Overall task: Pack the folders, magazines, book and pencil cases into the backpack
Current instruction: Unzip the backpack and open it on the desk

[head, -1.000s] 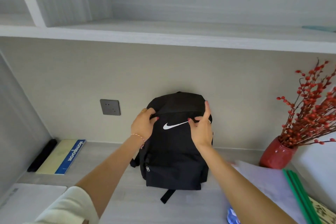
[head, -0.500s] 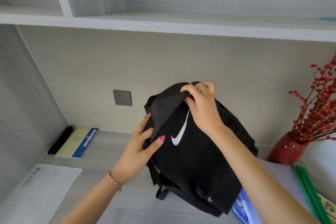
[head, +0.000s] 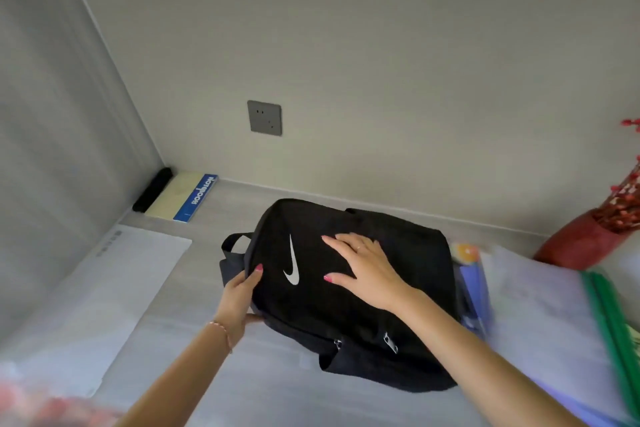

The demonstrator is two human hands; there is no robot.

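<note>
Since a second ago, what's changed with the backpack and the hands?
The backpack went from upright against the wall to lying flat on the desk, logo up. The right hand let go of its top and now lies flat on it; the left hand grips its edge. The notebook stayed in the corner.

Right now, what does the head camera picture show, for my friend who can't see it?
A black backpack lies flat on a desk, right hand spread on top, left hand gripping its edge. Folders lie right, a notebook far left.

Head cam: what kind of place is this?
Probably a home study nook: a built-in desk in a wall recess, a wall socket, a notebook and folders around a backpack.
</note>
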